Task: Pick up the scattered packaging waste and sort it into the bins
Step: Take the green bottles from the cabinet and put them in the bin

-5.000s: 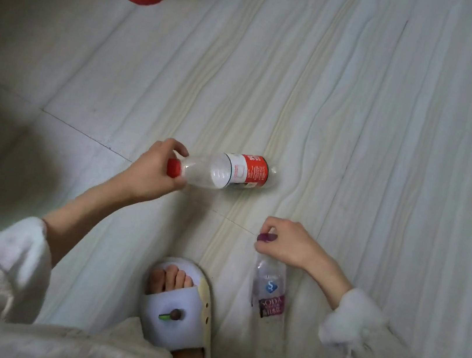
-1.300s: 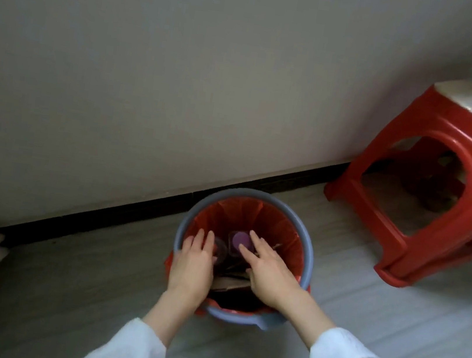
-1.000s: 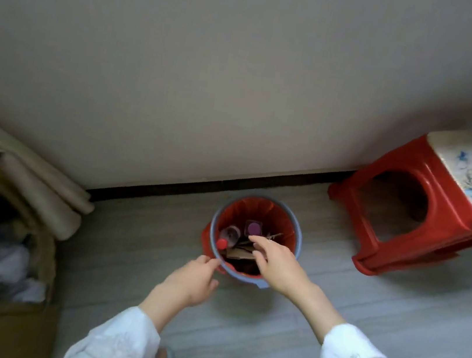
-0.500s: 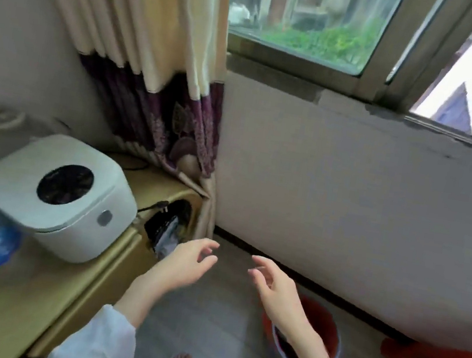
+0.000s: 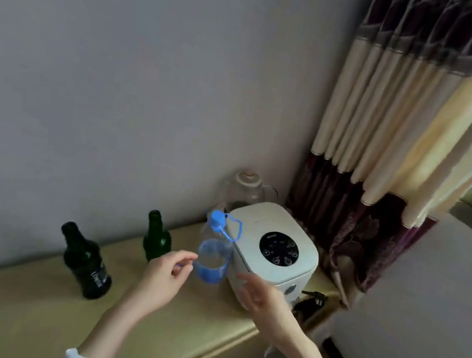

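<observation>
Both grips are open and hold nothing: we extend our left hand (image 5: 163, 280) and right hand (image 5: 261, 297) over the desk (image 5: 24, 316), fingers relaxed. Between them stands the clear plastic bottle (image 5: 213, 256), blue-capped, upright, just beside the white cooker (image 5: 275, 247). Two dark glass bottles (image 5: 85, 263) stand upright to the left.
</observation>
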`<action>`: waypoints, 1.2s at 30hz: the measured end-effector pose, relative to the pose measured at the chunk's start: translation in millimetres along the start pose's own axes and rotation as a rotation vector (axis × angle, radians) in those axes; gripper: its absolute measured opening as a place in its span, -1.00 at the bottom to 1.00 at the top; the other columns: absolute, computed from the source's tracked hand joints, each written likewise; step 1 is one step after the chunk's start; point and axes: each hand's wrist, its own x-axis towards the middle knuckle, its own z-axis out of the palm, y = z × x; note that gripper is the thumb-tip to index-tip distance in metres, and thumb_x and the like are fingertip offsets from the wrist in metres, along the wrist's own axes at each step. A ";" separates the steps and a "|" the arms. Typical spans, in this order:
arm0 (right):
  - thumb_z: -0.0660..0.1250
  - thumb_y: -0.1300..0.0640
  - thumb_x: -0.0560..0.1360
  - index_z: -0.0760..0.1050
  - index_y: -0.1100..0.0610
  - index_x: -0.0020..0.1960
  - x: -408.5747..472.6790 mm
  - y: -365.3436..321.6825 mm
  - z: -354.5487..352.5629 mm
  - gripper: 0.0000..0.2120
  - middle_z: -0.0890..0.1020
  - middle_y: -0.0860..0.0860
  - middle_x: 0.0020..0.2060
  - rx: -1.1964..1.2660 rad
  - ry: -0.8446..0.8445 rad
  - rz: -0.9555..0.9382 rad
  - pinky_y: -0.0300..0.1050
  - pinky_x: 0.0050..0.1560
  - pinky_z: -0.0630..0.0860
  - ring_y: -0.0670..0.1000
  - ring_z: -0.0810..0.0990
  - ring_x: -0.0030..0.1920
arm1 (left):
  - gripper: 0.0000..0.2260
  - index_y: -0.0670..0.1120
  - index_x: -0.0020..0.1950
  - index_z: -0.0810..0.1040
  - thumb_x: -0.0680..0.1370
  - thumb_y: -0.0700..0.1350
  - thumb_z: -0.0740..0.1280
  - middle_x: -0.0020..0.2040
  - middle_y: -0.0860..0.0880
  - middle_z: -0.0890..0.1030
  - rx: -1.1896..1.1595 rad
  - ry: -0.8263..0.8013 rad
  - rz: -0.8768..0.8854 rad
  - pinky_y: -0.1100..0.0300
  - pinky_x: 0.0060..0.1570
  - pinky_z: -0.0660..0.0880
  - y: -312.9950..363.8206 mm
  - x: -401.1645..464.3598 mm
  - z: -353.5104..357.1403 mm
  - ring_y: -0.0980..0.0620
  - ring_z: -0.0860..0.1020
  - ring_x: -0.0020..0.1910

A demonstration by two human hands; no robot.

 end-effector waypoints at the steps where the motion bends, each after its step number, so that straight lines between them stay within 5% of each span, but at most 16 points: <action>1: 0.22 0.15 0.56 0.48 0.04 0.23 15.5 -16.1 12.2 -0.74 0.65 0.01 -0.04 0.002 -0.001 -0.019 -0.18 0.05 0.47 0.00 0.61 -0.02 | -0.79 -0.05 0.15 0.54 0.55 -0.23 0.26 0.08 -0.02 0.58 0.005 0.042 0.005 0.28 0.07 0.45 -14.3 3.0 -18.6 0.15 0.54 -0.06; 3: 0.22 0.20 0.54 0.40 0.03 0.31 49.5 -51.9 37.5 -0.65 0.58 -0.05 0.07 0.022 -0.004 -0.090 -0.27 0.08 0.43 -0.13 0.53 -0.01 | -0.75 -0.08 0.21 0.51 0.54 -0.24 0.28 0.10 -0.01 0.54 0.113 0.179 0.021 0.31 0.04 0.42 -45.0 10.6 -57.0 0.12 0.53 0.00; 7: 0.26 0.16 0.53 0.14 0.08 0.47 129.0 -115.8 83.9 -0.44 0.29 0.02 0.37 -0.110 -0.042 -0.179 -0.19 0.29 0.28 0.01 0.37 0.31 | -0.41 -0.21 0.22 0.49 0.21 -0.30 0.55 0.05 -0.21 0.57 0.542 0.453 -0.005 -0.06 -0.07 0.53 -112.1 37.8 -113.5 -0.25 0.56 -0.01; 9: 0.28 0.07 0.52 0.07 0.05 0.49 165.1 -136.6 101.6 -0.37 0.21 0.05 0.42 -0.261 -0.104 -0.199 -0.03 0.33 0.33 0.11 0.29 0.37 | -0.27 -0.20 0.30 0.43 0.17 -0.23 0.58 0.20 -0.27 0.49 0.620 0.355 -0.123 -0.16 0.02 0.49 -133.6 54.1 -129.5 -0.32 0.49 0.13; 12: 0.27 0.02 0.52 0.02 0.01 0.50 197.1 -143.4 120.4 -0.35 0.22 0.10 0.40 -0.449 -0.248 -0.121 0.12 0.26 0.41 0.18 0.30 0.35 | -0.43 -0.11 0.44 0.23 0.48 -0.11 0.36 0.44 -0.20 0.17 0.608 0.200 -0.302 0.00 0.32 0.28 -156.1 67.2 -138.2 -0.19 0.24 0.39; 18: 0.23 0.25 0.53 0.17 0.04 0.41 212.3 -134.0 142.2 -0.50 0.29 0.15 0.29 -0.512 -0.297 -0.065 0.01 0.07 0.54 0.19 0.50 0.12 | -0.78 -0.02 0.12 0.46 0.49 -0.17 0.34 0.11 -0.03 0.42 0.461 0.110 -0.321 0.14 0.09 0.43 -184.1 75.2 -149.1 -0.04 0.44 0.15; 22: 0.21 0.17 0.55 0.25 0.11 0.33 207.8 -131.4 136.9 -0.64 0.43 0.16 0.19 -0.617 -0.249 -0.138 -0.02 -0.01 0.51 0.18 0.52 0.09 | -0.80 0.03 -0.09 0.40 0.44 -0.12 0.42 -0.01 0.03 0.46 0.456 0.063 -0.323 0.22 -0.02 0.39 -178.8 72.1 -154.2 0.00 0.49 0.09; 27: 0.21 0.06 0.55 0.27 0.18 0.23 167.9 -116.1 120.9 -0.68 0.54 0.22 0.08 -0.577 -0.241 -0.105 0.06 0.00 0.49 0.24 0.54 0.07 | -0.82 0.01 -0.07 0.50 0.40 -0.06 0.46 0.07 -0.05 0.56 0.483 0.021 -0.304 0.20 0.00 0.43 -143.9 70.0 -154.4 -0.02 0.50 0.08; 36: 0.27 -0.01 0.44 0.38 0.18 0.04 24.5 -68.5 35.6 -0.70 0.60 0.17 -0.04 -0.371 0.054 0.019 -0.02 -0.08 0.48 0.22 0.56 0.01 | -0.73 -0.02 -0.02 0.54 0.38 0.05 0.47 0.05 -0.03 0.55 0.598 -0.034 -0.161 0.18 -0.14 0.38 -28.1 8.8 -81.1 -0.02 0.51 0.04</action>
